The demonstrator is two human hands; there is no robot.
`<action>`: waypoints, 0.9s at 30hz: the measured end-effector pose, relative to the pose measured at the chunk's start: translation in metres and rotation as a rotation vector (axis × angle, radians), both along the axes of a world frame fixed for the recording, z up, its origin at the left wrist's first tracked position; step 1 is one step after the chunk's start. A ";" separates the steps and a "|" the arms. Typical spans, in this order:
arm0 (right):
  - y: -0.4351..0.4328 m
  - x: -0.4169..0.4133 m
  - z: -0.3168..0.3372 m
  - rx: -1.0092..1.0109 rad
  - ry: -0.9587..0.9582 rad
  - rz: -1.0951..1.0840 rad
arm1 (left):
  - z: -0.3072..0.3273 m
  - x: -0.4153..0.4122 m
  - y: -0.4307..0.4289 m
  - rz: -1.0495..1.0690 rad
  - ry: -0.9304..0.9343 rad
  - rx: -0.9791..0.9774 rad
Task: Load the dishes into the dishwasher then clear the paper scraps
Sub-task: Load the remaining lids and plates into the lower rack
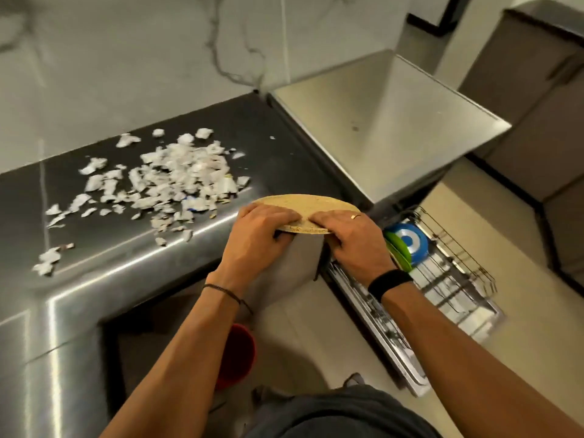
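Note:
A round tan speckled plate (pixel 308 205) lies at the front corner of the dark steel counter (pixel 278 137), its near rim past the edge. My left hand (pixel 256 235) grips its left rim and my right hand (pixel 354 238) grips its right rim, fingers over the top. White paper scraps (pixel 164 181) lie scattered in a heap on the counter to the left. Below on the right, the pulled-out dishwasher rack (pixel 455 270) holds a blue plate (pixel 409 243) and a green plate (pixel 396 252) standing on edge.
A stainless steel surface (pixel 395 121) sits to the right of the counter, above the rack. A red bucket (pixel 237 352) stands on the floor under the counter. Grey cabinets (pixel 543 90) line the far right. A marble wall (pixel 126 58) backs the counter.

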State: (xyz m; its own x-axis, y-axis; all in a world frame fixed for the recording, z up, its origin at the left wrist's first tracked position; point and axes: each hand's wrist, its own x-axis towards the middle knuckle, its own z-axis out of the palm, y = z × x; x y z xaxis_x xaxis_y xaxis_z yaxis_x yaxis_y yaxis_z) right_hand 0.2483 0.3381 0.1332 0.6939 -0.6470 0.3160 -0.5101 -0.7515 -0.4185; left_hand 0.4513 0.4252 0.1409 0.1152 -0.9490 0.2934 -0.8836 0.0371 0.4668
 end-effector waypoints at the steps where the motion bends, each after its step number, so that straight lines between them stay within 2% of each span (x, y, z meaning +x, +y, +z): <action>1: -0.003 -0.019 -0.002 0.018 0.002 -0.051 | -0.001 -0.017 -0.010 -0.021 -0.004 0.002; 5: -0.009 -0.089 -0.022 0.093 -0.001 -0.218 | -0.023 -0.082 -0.042 -0.116 -0.009 -0.004; 9: -0.006 -0.138 -0.043 0.143 0.011 -0.334 | -0.042 -0.129 -0.071 -0.210 -0.029 0.087; 16: 0.002 -0.189 -0.096 0.297 0.004 -0.434 | -0.085 -0.181 -0.108 -0.374 -0.024 0.212; 23: -0.031 -0.175 -0.225 0.456 -0.006 -0.571 | -0.236 -0.184 -0.168 -0.422 0.017 0.208; 27: -0.059 -0.159 -0.312 0.466 0.002 -0.666 | -0.336 -0.175 -0.208 -0.480 0.087 0.218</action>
